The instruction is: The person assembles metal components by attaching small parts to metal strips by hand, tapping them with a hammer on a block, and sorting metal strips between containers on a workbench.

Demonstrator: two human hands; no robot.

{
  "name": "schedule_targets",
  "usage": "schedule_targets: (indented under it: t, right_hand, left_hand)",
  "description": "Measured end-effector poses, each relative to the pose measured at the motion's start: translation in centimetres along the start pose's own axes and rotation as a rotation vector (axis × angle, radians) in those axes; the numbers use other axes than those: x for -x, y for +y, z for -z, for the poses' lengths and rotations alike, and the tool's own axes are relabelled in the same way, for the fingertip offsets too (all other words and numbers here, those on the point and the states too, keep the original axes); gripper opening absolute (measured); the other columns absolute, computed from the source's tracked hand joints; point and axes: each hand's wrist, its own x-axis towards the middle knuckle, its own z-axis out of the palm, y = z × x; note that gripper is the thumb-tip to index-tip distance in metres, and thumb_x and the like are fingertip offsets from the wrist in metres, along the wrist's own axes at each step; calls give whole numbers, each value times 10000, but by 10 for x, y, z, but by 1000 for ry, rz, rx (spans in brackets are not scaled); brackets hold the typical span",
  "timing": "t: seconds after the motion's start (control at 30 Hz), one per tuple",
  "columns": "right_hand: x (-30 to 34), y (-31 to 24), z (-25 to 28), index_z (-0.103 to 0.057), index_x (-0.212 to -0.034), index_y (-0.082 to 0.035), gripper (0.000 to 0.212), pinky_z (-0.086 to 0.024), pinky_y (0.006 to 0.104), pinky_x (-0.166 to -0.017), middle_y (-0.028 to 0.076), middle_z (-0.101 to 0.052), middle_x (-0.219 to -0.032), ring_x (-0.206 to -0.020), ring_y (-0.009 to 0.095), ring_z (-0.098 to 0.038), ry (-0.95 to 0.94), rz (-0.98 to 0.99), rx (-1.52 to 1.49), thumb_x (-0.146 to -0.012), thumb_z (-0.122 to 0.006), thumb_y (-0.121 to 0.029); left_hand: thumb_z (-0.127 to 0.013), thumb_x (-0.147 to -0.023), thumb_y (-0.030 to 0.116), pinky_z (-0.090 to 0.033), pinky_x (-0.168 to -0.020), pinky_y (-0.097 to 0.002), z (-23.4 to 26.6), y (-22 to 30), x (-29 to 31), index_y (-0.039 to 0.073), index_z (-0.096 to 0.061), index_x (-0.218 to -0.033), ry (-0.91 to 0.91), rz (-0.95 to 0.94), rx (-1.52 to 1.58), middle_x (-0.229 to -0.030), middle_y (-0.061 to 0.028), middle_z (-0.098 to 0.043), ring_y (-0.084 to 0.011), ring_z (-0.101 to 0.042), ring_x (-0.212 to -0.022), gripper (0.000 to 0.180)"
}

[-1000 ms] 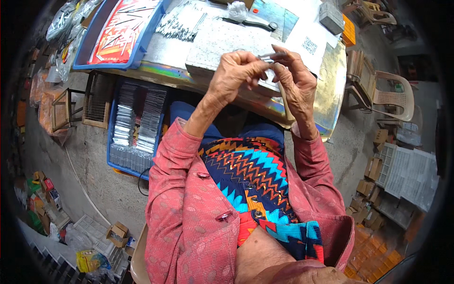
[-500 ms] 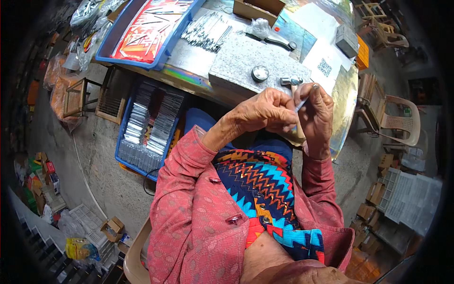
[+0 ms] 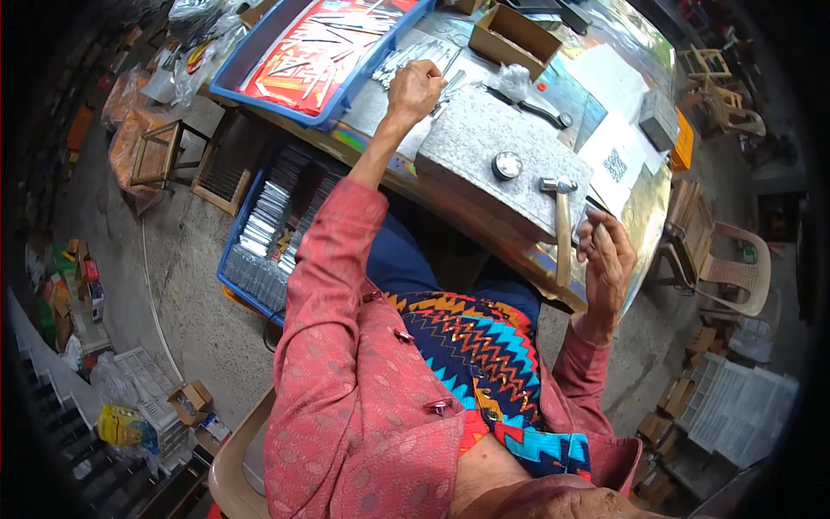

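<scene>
My left hand (image 3: 417, 90) reaches out over a pile of thin silvery metal strips (image 3: 406, 62) on the table. Its fingers are closed beside the strips, and what they grip is too small to make out. Near the table's right edge, my right hand (image 3: 609, 257) hovers with loosely bent fingers, nothing visible in them. Beside it a hammer (image 3: 563, 229) lies with its head on a grey stone block (image 3: 484, 130) and its wooden handle over the near edge. A small round tin (image 3: 507, 165) sits on the block.
A blue tray (image 3: 324, 112) of pale strips on red sheeting stands at the table's left. Below, a blue crate (image 3: 232, 259) holds stacked metal pieces. Behind the block are a cardboard box (image 3: 516, 43) and a black-handled tool (image 3: 527, 105). A chair (image 3: 735, 268) stands right.
My hands have parted. The left went out to the far left, to the strip pile; the right dropped lower and no longer shows the small pale piece. The hammer's handle is now uncovered.
</scene>
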Motion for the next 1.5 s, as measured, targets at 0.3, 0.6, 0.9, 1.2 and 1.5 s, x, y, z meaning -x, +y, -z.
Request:
schedule_targets:
  t: [0.3,0.6,0.9,1.2,1.5]
  right_hand:
    - [17,23,17,-555,-1017,50,225,-415,194,-509,68,-577,-793,-621,72,-505,61,-16,129,-872,-528,-119]
    - [10,31,20,-572,-997,39,206,-411,190,-510,64,-585,-770,-618,65,-507,83,4,134,-863,-547,-116]
    - [6,52,54,-570,-987,44,207,-404,198,-535,62,-583,-766,-627,72,-507,273,-2,271,-856,-544,-113]
    - [-8,67,92,-577,-943,50,187,-419,199,-508,70,-597,-744,-599,76,-511,371,22,458,-830,-516,-87]
    - [-27,104,139,-584,-916,35,195,-471,253,-577,95,-621,-750,-654,135,-579,418,-34,705,-783,-532,-97]
  left_hand:
    - [-562,-735,116,-491,-672,-451,-37,-39,-29,19,-596,-786,142,12,-622,-812,-205,-606,-372,-601,-778,114]
    - [-471,-749,84,-488,-623,-432,36,-9,-6,33,-568,-758,388,-216,-481,-775,-186,-592,-348,-601,-745,110]
    - [-545,-764,140,-475,-729,-466,117,-77,-15,5,-596,-875,9,276,-900,-896,-216,-611,-377,-591,-864,181]
    - [-376,-818,229,-408,-703,-499,147,-183,-38,-1,-554,-854,-201,145,-851,-889,-256,-577,-409,-553,-868,293]
    - [-467,-761,209,-425,-678,-481,136,-162,-43,-29,-539,-794,-216,249,-1039,-875,-259,-584,-421,-569,-835,251]
